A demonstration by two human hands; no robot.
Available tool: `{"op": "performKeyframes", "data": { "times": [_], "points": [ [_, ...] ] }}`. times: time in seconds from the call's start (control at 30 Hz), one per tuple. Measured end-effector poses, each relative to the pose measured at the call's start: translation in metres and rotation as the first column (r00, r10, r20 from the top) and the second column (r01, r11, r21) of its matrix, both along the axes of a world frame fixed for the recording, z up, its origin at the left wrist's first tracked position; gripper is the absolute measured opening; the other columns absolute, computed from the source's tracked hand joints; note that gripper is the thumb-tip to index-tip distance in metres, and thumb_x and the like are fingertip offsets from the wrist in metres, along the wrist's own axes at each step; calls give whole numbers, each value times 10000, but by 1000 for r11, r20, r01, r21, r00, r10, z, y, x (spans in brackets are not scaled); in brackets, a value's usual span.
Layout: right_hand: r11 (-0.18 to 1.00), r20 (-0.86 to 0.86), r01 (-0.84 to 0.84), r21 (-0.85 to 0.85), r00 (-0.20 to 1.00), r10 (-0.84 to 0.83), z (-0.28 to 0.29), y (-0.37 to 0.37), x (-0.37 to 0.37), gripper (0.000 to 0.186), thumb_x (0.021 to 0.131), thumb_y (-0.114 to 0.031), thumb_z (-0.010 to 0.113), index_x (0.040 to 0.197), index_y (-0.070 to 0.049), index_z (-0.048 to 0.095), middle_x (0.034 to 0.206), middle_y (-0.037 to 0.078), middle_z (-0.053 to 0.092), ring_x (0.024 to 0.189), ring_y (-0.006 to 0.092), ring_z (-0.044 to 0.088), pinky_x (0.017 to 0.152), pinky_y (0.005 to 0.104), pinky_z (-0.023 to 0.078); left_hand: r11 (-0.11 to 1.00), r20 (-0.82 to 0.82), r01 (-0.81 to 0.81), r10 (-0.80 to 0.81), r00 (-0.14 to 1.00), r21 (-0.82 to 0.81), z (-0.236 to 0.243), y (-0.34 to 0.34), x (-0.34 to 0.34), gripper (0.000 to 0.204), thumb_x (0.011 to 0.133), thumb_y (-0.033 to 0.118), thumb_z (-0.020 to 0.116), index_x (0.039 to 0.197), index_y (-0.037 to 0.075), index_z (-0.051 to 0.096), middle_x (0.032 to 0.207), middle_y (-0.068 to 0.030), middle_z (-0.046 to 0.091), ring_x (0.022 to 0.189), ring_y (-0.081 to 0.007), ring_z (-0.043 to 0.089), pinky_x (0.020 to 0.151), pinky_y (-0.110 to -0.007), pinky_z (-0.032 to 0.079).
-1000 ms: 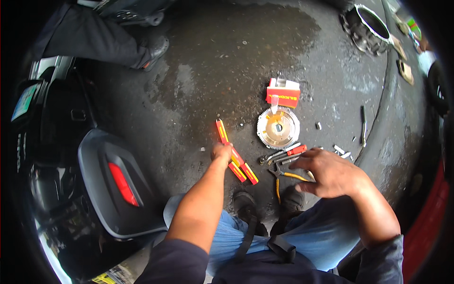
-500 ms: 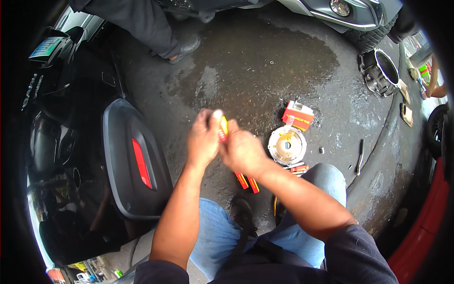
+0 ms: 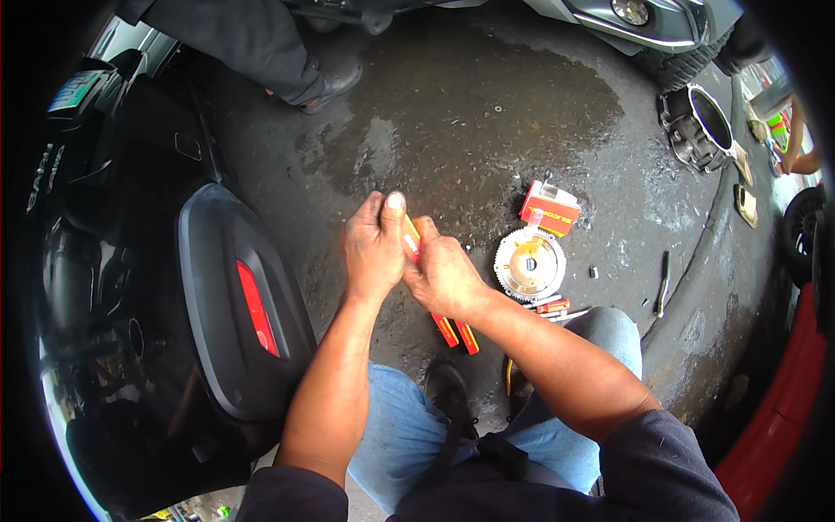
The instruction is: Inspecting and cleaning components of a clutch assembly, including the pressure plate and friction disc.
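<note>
Both of my hands are raised together over the wet concrete ground. My left hand (image 3: 372,248) and my right hand (image 3: 445,274) both grip a narrow yellow and red pack (image 3: 410,235) between them; only its top end shows above my fingers. Below my right hand, two more long red and yellow packs (image 3: 457,332) lie on the ground. A round toothed metal disc (image 3: 529,265) lies to the right of my hands, with a red and yellow box (image 3: 550,207) just beyond it.
A black scooter with a red rear light (image 3: 252,304) stands close on my left. Another person's dark trouser leg and shoe (image 3: 326,83) are at the top. Small hand tools (image 3: 544,306) lie by my right knee, a metal ring-shaped part (image 3: 700,130) and a kerb at right.
My left hand picked a pack up from the ground. My right hand left the tools and joined it. Both hands now hold the pack higher, closer to me.
</note>
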State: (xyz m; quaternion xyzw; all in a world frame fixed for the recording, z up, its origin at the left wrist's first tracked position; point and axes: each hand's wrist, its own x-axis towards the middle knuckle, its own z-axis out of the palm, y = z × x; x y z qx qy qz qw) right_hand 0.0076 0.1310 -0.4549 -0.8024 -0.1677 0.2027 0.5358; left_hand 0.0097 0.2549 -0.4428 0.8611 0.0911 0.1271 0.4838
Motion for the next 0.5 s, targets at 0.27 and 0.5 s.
{"op": "performKeyframes", "data": {
  "times": [0.27,0.5],
  "points": [
    [993,145,-116,4,983,114,-24,-38,17,286,770,-175,647,985,-22,539,831,246,638,860,425,615,742,487,488,923,-210,235,-306,929,-303,3,11,-9,281,955,324,558,867,58,582,781,30,551,723,-60,514,662,-234,439],
    [973,77,-228,-37,970,230,21,-90,52,298,755,-146,769,988,-19,634,818,80,661,778,171,627,704,334,497,890,-24,387,-393,919,241,14,-9,1,334,763,252,762,770,2,541,724,-109,547,631,-228,541,592,-356,439]
  ]
}}
